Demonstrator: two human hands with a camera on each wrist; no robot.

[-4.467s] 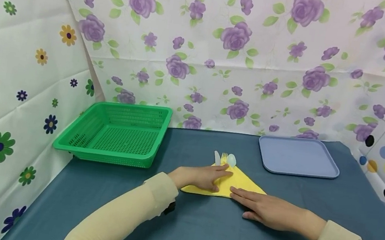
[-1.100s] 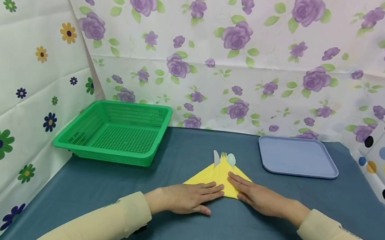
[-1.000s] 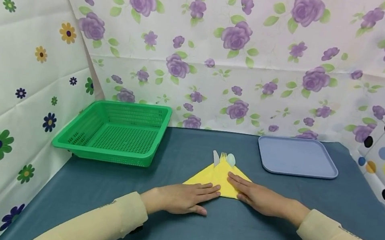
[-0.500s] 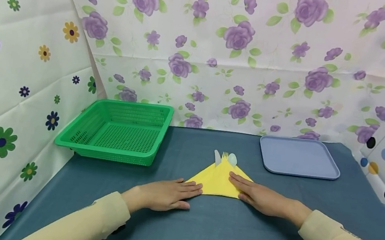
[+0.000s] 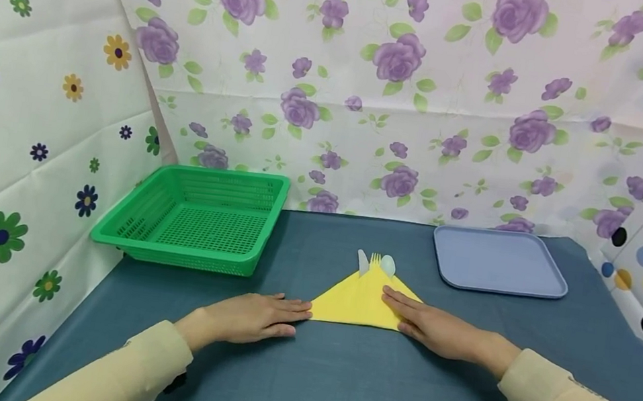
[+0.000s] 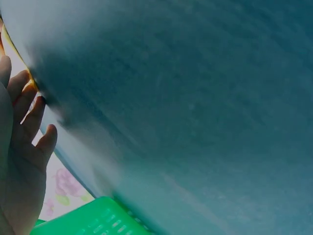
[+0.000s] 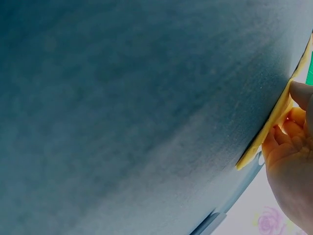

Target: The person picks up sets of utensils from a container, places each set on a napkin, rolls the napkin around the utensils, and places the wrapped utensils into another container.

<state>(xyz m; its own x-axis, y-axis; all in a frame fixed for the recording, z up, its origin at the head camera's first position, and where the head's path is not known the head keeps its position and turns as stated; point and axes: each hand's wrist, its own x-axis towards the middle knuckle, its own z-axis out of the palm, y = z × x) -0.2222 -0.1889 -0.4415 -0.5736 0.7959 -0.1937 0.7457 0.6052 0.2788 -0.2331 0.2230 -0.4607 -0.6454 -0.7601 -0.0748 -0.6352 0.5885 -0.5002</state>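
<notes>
A yellow napkin [image 5: 353, 303], folded to a triangle, lies on the blue cloth-covered table. From its top point stick out a whitish knife [image 5: 363, 261], a yellow fork [image 5: 375, 260] and a pale spoon [image 5: 388, 265]; their lower parts are hidden by the napkin. My left hand [image 5: 248, 318] lies flat with straight fingers, fingertips at the napkin's left corner. My right hand [image 5: 441, 330] rests with straight fingers on the napkin's right side, covering its right corner. In the right wrist view the napkin [image 7: 274, 117] shows edge-on beneath the right hand [image 7: 293, 166].
A green plastic basket [image 5: 183, 255] stands at the back left of the table. At the back right lies a light blue tray [image 5: 499, 261]. Patterned cloths hang behind and on both sides.
My left hand, earlier on the middle of the napkin, has slid left along its lower edge to the left corner. The right hand moved up onto the right side, then stayed.
</notes>
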